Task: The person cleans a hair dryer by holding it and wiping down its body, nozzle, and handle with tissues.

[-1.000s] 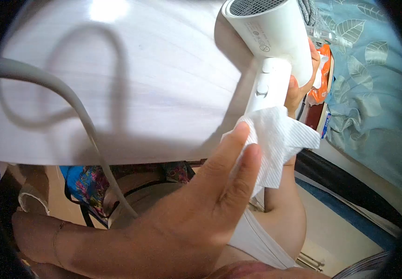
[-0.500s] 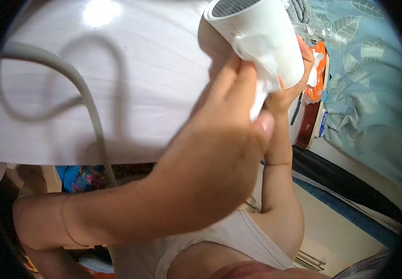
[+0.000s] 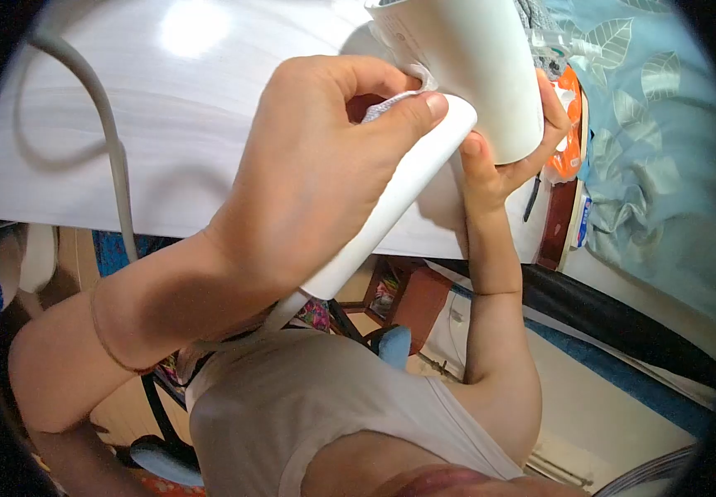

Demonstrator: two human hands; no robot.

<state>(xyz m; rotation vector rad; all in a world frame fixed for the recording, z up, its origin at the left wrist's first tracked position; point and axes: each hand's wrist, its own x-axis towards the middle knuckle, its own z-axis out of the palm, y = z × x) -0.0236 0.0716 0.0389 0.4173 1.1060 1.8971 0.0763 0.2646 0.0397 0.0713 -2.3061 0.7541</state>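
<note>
A white hair dryer (image 3: 482, 58) is held up above the pale table, its grille end at the top edge of the view. My right hand (image 3: 507, 170) grips the rounded end of its barrel, with the thumb and fingers on opposite sides. The handle (image 3: 391, 211) slants down to the left, with a grey cord at its end. My left hand (image 3: 316, 157) pinches a thin white wipe (image 3: 395, 98) against the hair dryer where handle and barrel meet. The palm side of the left hand is hidden.
The pale table (image 3: 159, 141) lies under the hands, with the thick grey cord (image 3: 105, 116) arching over its left part. To the right are an orange packet (image 3: 572, 124), a dark red edge (image 3: 558, 224) and a teal leaf-patterned cloth (image 3: 640, 124). A blue chair part (image 3: 393, 344) shows below.
My left hand has turned and shifted up and left, uncovering the handle. The hair dryer has tilted, so its grille has mostly left the view. My right hand keeps its grip.
</note>
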